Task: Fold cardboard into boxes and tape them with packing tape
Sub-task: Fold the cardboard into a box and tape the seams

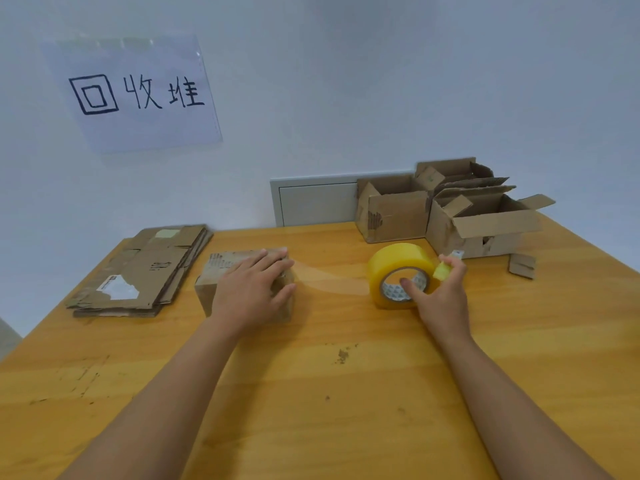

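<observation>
Left hand (254, 289) flat, fingers straight, pressing closed box (242, 285) at tabletop (311, 393) centre; right hand (438, 292) at three o'clock, fingers curled gripping tape roll (398, 271), strip (329, 275) stretched between.

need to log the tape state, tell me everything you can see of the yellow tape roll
The tape roll is a wide, translucent yellow roll on a printed cardboard core. It stands on edge on the wooden table. The right hand grips it, a finger in the core. A clear strip stretches from it to the small box.
</observation>
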Action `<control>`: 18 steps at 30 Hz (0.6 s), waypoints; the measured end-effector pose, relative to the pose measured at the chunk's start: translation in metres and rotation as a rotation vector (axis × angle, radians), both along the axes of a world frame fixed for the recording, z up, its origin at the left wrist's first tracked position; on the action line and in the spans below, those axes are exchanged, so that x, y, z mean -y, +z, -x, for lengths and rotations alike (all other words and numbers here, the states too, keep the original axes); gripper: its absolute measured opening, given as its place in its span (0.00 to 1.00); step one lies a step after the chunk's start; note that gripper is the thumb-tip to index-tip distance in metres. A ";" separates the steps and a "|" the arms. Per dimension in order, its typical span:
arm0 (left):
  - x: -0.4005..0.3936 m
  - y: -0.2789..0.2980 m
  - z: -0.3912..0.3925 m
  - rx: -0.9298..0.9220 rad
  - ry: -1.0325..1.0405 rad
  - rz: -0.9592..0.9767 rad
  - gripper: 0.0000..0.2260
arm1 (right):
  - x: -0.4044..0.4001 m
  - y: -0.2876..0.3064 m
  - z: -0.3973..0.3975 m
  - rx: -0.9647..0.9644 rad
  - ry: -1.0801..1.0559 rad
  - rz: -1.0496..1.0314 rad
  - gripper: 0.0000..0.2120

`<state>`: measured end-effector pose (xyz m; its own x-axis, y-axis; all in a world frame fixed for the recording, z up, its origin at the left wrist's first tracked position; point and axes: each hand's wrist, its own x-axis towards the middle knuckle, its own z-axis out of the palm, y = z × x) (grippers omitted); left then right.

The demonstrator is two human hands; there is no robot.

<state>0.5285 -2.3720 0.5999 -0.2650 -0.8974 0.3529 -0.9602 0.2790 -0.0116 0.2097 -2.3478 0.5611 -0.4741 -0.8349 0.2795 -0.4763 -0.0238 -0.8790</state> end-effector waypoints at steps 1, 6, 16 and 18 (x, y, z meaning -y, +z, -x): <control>0.000 0.000 0.001 -0.007 0.000 0.004 0.22 | 0.001 -0.003 0.000 0.000 -0.007 -0.020 0.35; 0.000 0.001 0.000 -0.008 0.000 -0.004 0.22 | 0.007 -0.007 0.008 -0.083 -0.051 -0.059 0.28; 0.001 0.003 -0.001 -0.002 0.006 -0.044 0.24 | 0.008 -0.009 0.039 -0.515 -0.082 0.162 0.34; 0.001 0.003 -0.001 -0.005 0.000 -0.037 0.26 | 0.009 -0.009 0.036 -0.616 -0.097 0.184 0.34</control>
